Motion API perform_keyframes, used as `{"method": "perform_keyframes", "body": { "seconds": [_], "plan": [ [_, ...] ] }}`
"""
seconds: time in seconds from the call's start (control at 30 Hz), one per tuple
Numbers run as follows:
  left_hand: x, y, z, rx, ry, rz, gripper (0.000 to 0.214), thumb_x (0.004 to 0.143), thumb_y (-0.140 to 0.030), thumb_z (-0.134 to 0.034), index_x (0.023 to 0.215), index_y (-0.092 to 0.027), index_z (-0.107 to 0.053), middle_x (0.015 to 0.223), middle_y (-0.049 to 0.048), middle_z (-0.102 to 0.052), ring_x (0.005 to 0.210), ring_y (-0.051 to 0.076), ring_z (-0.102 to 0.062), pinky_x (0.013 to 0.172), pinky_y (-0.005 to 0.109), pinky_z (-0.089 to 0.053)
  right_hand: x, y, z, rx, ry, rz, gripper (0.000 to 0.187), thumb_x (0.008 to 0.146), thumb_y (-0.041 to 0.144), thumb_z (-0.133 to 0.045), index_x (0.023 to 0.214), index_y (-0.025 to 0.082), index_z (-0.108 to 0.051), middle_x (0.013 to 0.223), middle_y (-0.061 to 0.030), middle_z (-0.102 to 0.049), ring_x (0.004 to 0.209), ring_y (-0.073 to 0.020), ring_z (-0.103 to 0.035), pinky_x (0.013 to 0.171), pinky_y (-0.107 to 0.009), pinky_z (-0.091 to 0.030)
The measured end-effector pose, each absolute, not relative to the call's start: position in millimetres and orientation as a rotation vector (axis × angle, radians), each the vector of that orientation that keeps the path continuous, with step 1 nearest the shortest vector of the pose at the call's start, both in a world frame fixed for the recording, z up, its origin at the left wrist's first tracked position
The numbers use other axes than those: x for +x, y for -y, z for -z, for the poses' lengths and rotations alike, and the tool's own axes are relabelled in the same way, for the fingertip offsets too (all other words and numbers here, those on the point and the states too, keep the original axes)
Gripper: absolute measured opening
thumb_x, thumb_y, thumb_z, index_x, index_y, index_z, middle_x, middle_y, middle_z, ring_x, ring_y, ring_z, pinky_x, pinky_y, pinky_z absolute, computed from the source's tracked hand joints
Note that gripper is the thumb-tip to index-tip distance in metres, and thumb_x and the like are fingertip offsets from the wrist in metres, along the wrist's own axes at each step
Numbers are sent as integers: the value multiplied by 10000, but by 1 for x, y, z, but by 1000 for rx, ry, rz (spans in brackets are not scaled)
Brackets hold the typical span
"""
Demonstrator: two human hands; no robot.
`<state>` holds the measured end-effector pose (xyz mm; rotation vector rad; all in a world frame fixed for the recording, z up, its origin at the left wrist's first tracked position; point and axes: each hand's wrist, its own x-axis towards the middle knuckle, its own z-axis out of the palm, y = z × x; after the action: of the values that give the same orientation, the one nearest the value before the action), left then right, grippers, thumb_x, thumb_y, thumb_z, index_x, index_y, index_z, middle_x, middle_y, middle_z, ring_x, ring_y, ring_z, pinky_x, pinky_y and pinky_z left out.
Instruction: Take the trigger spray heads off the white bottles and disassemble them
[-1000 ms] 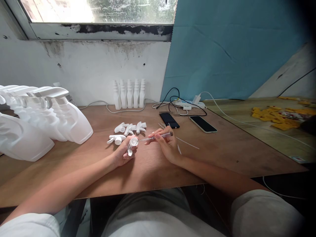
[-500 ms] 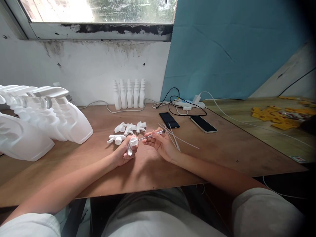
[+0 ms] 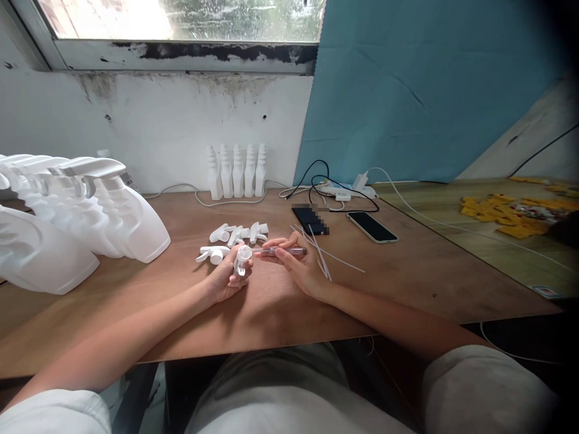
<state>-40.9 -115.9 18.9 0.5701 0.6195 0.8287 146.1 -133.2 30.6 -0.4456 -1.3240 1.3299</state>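
Observation:
My left hand (image 3: 225, 276) is closed around a white trigger spray head (image 3: 243, 256), its round open collar facing up toward me. In my right hand (image 3: 296, 263) is a slim screwdriver (image 3: 289, 251) with a clear handle, held between thumb and fingers. The screwdriver's thin shaft points left, its tip at the collar's edge; whether it touches is hard to tell. Several more white trigger spray heads (image 3: 237, 235) lie on the table just beyond my left hand. Thin white dip tubes (image 3: 337, 257) lie crossed beside and partly behind my right hand.
Large white bottles (image 3: 140, 226) stand in rows at the left. Several small white bottles (image 3: 238, 175) line the wall. Two phones, a dark one (image 3: 307, 218) and a pale-edged one (image 3: 372, 228), lie at the right, near cables and a power strip (image 3: 350, 190). Yellow pieces (image 3: 488, 211) lie far right.
The spray head has tilted so its collar opening faces me more. My right hand has turned the screwdriver from a slant to nearly level, its tip now at the collar's right side.

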Motion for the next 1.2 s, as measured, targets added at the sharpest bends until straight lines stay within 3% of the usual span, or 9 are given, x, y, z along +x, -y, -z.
{"method": "perform_keyframes", "body": {
  "seconds": [0.2,0.33,0.53,0.73,0.93,1.2],
  "plan": [
    [-39,120,-24,557,-639,-832,447,971,-453,-356,740,-112,-530,551,-9,-513,267,0,-256,248,107,-172,150,134,-24,-456,1514,-1034,182,895,285,-607,860,212,-445,1091,-52,-664,1038,-184,-670,952,-499,-536],
    [-39,121,-24,575,-644,-836,367,953,-422,-418,794,-117,-544,580,-12,-523,276,-3,-258,254,102,-177,155,132,-19,-402,1748,-762,153,905,206,-576,891,230,-426,1148,-60,-659,1115,-186,-638,942,-475,-546],
    [-41,118,-18,609,-616,-808,412,931,-467,-451,743,-110,-533,582,-11,-514,285,-3,-273,252,106,-187,164,127,-24,-136,2099,-170,318,835,14,-560,1004,246,-423,1290,-111,-589,1223,-215,-579,933,-421,-573],
    [-42,116,-14,613,-561,-802,382,909,-473,-504,741,-131,-500,603,-17,-523,288,1,-287,252,113,-183,188,113,-40,-94,2052,240,426,776,-64,-563,1067,215,-426,1228,-126,-614,1198,-242,-597,911,-415,-595],
    [-42,117,-14,628,-578,-812,379,913,-474,-501,732,-141,-478,603,-10,-539,288,7,-292,253,117,-184,225,100,-30,-142,2123,444,356,750,-60,-568,967,200,-459,1162,-114,-638,1160,-243,-620,847,-397,-625],
    [-42,116,-13,644,-561,-792,400,919,-481,-488,717,-137,-472,599,-12,-527,288,7,-306,255,116,-175,245,96,-8,-225,2233,394,255,772,-3,-584,846,215,-472,1093,-114,-673,1085,-234,-655,812,-382,-628]
  ]
}}
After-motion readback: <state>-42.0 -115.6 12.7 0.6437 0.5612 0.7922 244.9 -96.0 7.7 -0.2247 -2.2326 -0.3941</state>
